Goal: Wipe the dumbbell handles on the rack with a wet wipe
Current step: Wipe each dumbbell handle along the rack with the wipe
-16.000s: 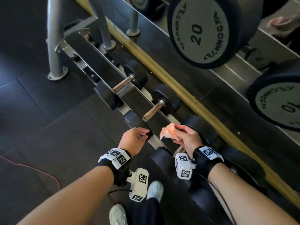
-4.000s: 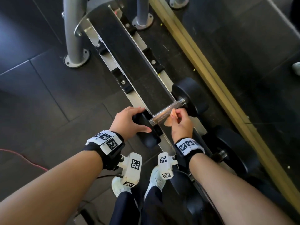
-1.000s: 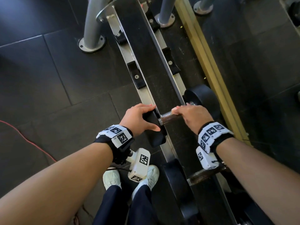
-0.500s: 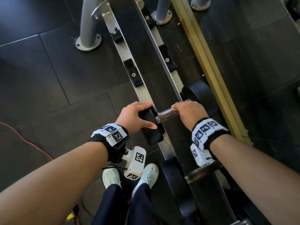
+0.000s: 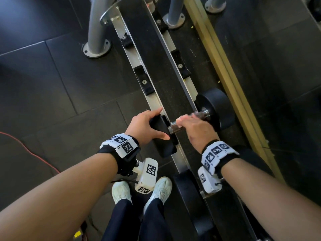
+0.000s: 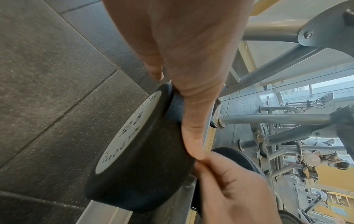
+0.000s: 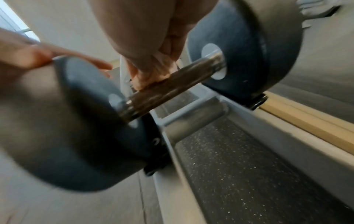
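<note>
A black dumbbell lies across the rack (image 5: 173,94), with a near head (image 5: 161,136), a far head (image 5: 215,108) and a dark metal handle (image 5: 172,128). My left hand (image 5: 145,126) grips the near head, thumb on its side. The left wrist view shows that head's grey "12.5" label (image 6: 132,136). My right hand (image 5: 196,127) is wrapped over the handle (image 7: 172,89). In the right wrist view its fingers press a crumpled pinkish wet wipe (image 7: 159,68) onto the bar. From the head view the wipe is hidden under the hand.
Empty black cradles (image 5: 144,80) sit along the rack beyond the dumbbell, ending at grey posts (image 5: 96,32). Another dumbbell (image 5: 189,192) lies nearer me under my right wrist. A yellow strip (image 5: 225,66) runs along the right, a red cable (image 5: 26,148) crosses the floor left. My shoes (image 5: 121,192) are below.
Since 16 s ago both hands have shifted to a dumbbell further along the rack. In the last second the right hand slid slightly toward the near head, baring the handle's far end.
</note>
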A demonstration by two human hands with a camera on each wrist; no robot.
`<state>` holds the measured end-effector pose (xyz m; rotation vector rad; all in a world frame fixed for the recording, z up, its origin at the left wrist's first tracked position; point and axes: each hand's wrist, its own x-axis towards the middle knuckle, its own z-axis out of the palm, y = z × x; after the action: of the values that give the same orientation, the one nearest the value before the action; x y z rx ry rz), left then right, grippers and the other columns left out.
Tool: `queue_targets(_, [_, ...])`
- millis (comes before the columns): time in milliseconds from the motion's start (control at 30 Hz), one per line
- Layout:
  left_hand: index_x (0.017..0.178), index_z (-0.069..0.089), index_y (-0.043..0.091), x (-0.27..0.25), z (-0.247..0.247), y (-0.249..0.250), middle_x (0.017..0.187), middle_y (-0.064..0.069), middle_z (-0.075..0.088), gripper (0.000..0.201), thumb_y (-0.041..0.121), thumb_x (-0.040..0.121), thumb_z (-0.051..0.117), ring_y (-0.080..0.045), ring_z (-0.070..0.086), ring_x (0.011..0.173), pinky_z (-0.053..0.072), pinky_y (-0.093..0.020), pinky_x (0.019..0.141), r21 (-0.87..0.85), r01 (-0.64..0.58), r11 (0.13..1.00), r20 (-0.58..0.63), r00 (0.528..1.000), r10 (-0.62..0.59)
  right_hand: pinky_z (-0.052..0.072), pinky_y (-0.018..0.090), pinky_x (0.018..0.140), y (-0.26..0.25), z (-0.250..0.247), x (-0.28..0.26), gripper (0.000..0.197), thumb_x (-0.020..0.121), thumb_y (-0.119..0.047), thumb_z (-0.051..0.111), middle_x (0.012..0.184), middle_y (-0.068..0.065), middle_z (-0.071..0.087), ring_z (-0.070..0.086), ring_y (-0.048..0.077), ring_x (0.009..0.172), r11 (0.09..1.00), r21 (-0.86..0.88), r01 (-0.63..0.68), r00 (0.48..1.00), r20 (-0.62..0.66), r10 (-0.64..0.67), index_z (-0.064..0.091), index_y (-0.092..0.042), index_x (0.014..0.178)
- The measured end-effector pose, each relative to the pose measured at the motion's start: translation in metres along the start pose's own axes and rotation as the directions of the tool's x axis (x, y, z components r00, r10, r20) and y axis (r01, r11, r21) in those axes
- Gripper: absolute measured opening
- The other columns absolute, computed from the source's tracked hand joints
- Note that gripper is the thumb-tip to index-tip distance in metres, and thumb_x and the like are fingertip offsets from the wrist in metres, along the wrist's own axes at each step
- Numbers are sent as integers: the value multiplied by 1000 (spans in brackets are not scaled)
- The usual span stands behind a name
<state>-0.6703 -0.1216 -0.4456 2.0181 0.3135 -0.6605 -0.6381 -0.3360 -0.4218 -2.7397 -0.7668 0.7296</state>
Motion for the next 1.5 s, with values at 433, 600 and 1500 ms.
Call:
queue_targets(433, [147, 41, 36, -2, -1, 1, 127, 16, 57, 106, 35, 56, 95, -4, 51, 120, 36, -19, 102, -24, 2, 1000, 4, 1000, -2, 26, 31, 117, 4, 7, -9, 49, 95, -4, 48, 148, 6, 49, 42, 20, 141, 998, -64, 16, 998, -55, -19, 47, -15, 143])
queue_targets(600, [147, 42, 36, -1, 0, 1, 124, 22, 54, 106, 35, 55, 95, 2, 49, 118, 33, -14, 98, -26, 4, 1000, -3, 1000, -4, 11, 27, 119, 0, 16, -15, 48, 96, 1, 50, 150, 9, 47, 39, 21, 143, 968, -40, 249, 967, 58, -247, 50, -10, 142])
queue_targets(1500, [145, 43, 40, 0, -2, 1, 122, 28, 53, 103, 41, 55, 94, 7, 46, 114, 30, -6, 91, 38, 9, 999, -18, 1000, -8, 57, 26, 78, 3, 46, -10, 35, 99, 2, 48, 130, 21, 60, 61, 31, 117, -610, 767, 198, 538, 435, 722, 55, -1, 134])
